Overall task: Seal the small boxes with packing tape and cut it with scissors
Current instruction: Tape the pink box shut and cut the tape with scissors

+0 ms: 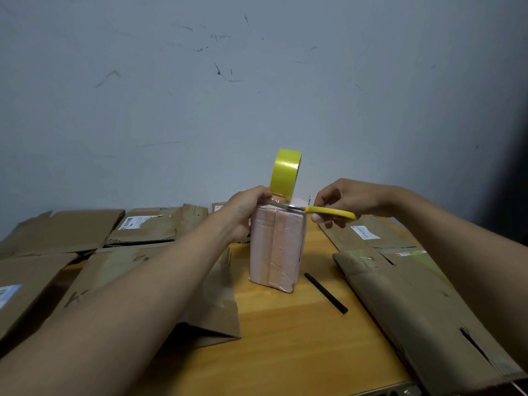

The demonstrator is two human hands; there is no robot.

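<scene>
Now upright pink cardboard box point(275, 247) stands mid wooden worktop point(291, 332). Left hand point(248, 212) grip clamped on box top, yellow tape roll point(285, 174) above. Right hand point(345, 200) grip clamped on yellow-handled scissors point(320, 210), blades at tape.

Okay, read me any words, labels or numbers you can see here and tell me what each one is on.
Nothing here can be read.
White shipping label on a flattened cardboard box, back left: print too small and blurred.
White label on the flattened box at right: blurred.
Blue-and-white label at far left: blurred, partly cut off.
Pink box, tape roll: no text visible.
</scene>
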